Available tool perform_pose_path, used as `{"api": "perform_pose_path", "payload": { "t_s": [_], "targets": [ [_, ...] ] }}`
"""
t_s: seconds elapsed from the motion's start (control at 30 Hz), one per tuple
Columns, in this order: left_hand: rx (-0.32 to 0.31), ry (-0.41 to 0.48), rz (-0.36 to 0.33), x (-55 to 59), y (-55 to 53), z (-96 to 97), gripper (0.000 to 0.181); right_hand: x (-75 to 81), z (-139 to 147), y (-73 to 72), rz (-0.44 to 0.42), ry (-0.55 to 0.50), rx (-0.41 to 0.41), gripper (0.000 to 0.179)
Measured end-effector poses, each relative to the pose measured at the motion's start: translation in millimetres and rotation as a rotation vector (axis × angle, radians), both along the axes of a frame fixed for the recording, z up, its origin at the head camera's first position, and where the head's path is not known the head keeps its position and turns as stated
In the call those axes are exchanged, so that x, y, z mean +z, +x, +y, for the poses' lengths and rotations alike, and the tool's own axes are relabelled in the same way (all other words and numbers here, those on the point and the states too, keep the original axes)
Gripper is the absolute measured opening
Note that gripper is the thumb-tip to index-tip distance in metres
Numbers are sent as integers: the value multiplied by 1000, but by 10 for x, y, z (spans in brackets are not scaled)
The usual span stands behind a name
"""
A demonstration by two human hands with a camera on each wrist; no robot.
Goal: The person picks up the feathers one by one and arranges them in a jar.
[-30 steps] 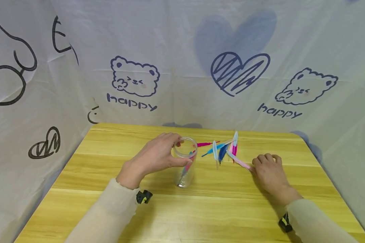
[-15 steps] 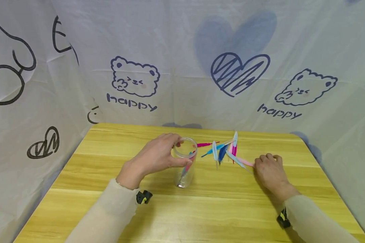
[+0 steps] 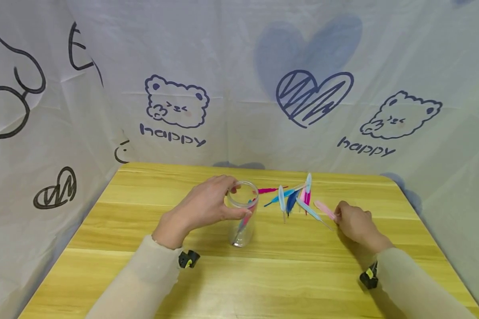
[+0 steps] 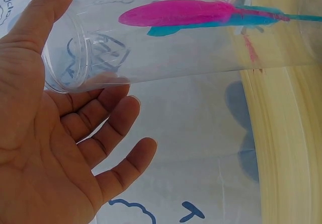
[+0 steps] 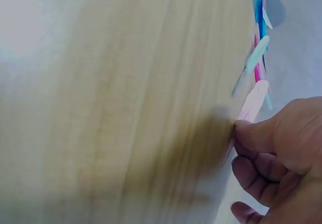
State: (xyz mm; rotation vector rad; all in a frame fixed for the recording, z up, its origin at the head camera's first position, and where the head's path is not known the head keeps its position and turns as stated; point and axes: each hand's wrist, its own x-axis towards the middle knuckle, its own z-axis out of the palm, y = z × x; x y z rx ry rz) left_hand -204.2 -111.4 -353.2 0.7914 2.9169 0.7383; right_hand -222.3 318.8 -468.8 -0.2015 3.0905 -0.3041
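My left hand (image 3: 205,201) grips a clear plastic jar (image 3: 241,230) near its open rim, thumb in front and fingers behind. The jar stands upright on the table. Inside it lean a magenta feather (image 4: 176,13) and a teal feather (image 4: 163,31), stems down. On the right, my right hand (image 3: 355,221) pinches a light pink feather (image 5: 254,100) between thumb and fingertips, its soft end pointing left toward the pile. Just left of it lies a pale blue feather (image 3: 309,208) on the table.
Several more feathers lie behind and right of the jar: a magenta one (image 3: 267,191), a dark blue one (image 3: 291,201) and a white one (image 3: 281,198) among them. A printed white cloth (image 3: 239,119) hangs behind the wooden table (image 3: 255,283).
The pink feather has been drawn from under the pale blue one and is now apart from the pile. My right hand has turned slightly; the left hand and jar have stayed put.
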Motion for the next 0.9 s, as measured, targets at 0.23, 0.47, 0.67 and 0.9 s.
{"api": "perform_pose_path", "payload": {
  "t_s": [0.23, 0.47, 0.67, 0.9],
  "targets": [
    [1, 0, -2, -4, 2, -1, 67, -53, -114, 42, 106, 137, 51, 8],
    [0, 4, 5, -1, 5, 5, 66, -159, -138, 86, 206, 222, 37, 16],
    [6, 1, 2, -9, 1, 3, 66, -161, -120, 77, 278, 216, 7, 23],
    [1, 4, 10, -12, -4, 1, 65, -153, -86, 60, 348, 236, 23, 31]
  ]
}}
